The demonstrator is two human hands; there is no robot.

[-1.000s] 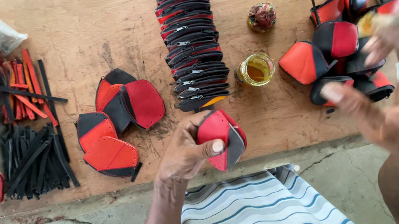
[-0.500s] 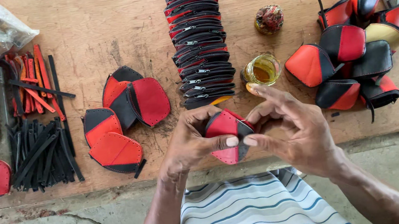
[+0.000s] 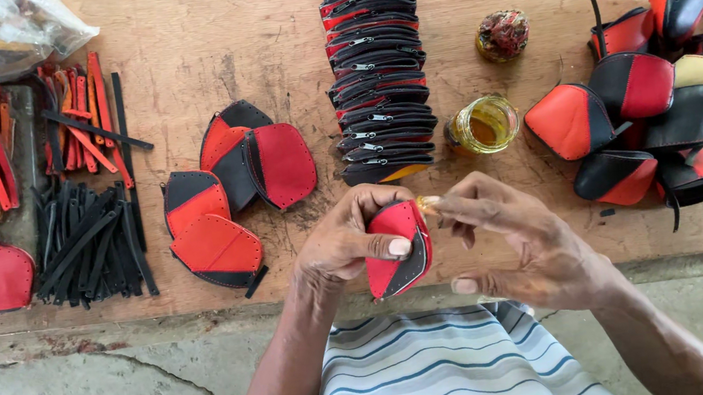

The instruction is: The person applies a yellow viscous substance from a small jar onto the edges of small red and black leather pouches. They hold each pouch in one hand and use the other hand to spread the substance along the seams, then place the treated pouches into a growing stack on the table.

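Red-and-black pouch (image 3: pixel 396 250) was pinched in left grip (image 3: pixel 348 243); right grip (image 3: pixel 511 240), narrowed beside it, risked smearing glue.

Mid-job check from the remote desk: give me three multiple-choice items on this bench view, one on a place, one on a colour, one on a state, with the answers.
1. Where does the small glass jar stand?
A. Just right of the stack of zippered pieces
B. On the plastic bag
C. On the floor

2. What colours has the pouch piece in the left hand?
A. Blue and white
B. Red and black
C. All yellow

3. What state is the right hand in?
A. Flat on the table
B. Gripping a black strip
C. Raised, with a yellowish smear on the fingertip by the piece's top edge

Answers: 1 A, the jar sits on the wooden table beside the stack's lower end. 2 B, a red face with black trim shows. 3 C, the fingertip meets the piece, clear of the table.
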